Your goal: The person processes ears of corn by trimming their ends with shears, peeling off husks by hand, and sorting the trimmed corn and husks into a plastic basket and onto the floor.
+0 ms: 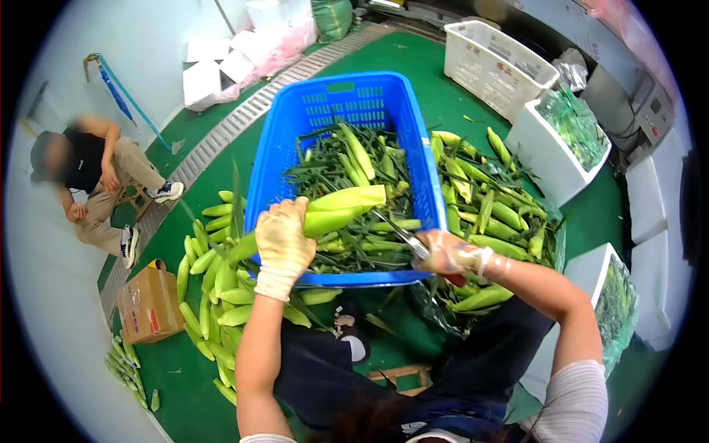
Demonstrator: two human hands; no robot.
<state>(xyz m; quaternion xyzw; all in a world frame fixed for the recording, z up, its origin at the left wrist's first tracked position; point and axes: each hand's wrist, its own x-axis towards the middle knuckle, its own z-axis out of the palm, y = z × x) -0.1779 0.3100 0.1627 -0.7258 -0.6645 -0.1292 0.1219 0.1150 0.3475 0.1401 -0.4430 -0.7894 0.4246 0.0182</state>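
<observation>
Over the near part of a blue plastic basket (257, 177), my gloved left hand (284, 240) grips green corn ears (343, 203) whose tips point right. In my right hand (450, 253), which wears a thin glove, are metal shears (410, 242) with a red handle partly showing below. The blades are close to the right end of the held corn. Inside the basket lie cut leaves and husk scraps (317, 166) with some ears among them. A heap of trimmed corn (221, 280) lies left of the basket, and leafy corn (495, 214) is piled on its right.
A seated person (103, 166) is at the far left, near a cardboard box (150, 303). A white crate (495, 70) stands at the back right. Foam boxes (554, 155) with green bags line the right side. White boxes (203, 83) sit along the back wall.
</observation>
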